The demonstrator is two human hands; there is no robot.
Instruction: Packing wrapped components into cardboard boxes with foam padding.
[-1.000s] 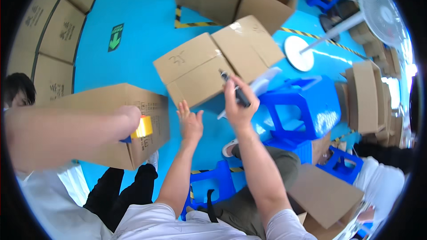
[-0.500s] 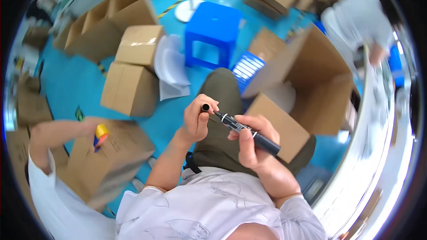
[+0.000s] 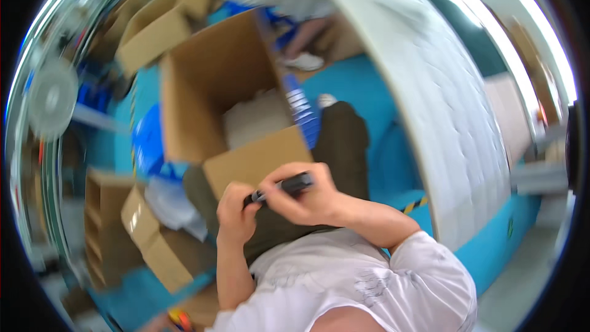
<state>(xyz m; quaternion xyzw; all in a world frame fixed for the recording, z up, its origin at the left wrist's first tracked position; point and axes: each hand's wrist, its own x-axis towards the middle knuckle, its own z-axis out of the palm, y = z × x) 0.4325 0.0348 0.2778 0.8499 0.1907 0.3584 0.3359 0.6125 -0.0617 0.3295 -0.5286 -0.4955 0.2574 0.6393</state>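
A black marker pen [image 3: 298,182] lies slantwise across my lap area, held between my two hands. My right hand [image 3: 311,200] is closed round its thick barrel. The fingers of my left hand [image 3: 235,214] are closed at its other end, on the dark marker cap [image 3: 248,200]. Cap and pen are in line, and blur and fingers hide whether they are fully joined. Just beyond my hands stands a large open cardboard box [image 3: 212,80], its near flap [image 3: 258,158] folded out toward me and some pale material inside.
To my right runs a long table with a white quilted-looking cover [image 3: 448,117]. A blue stool [image 3: 149,138], plastic sheeting [image 3: 175,206] and a smaller carton [image 3: 157,246] are on the left. Another person's arm [image 3: 301,40] reaches down beyond the box; an orange-yellow object [image 3: 180,318] shows lower left.
The view has swung to the right, so the large box and table now sit further left. The marker tip and cap, apart before, have come together between my hands.
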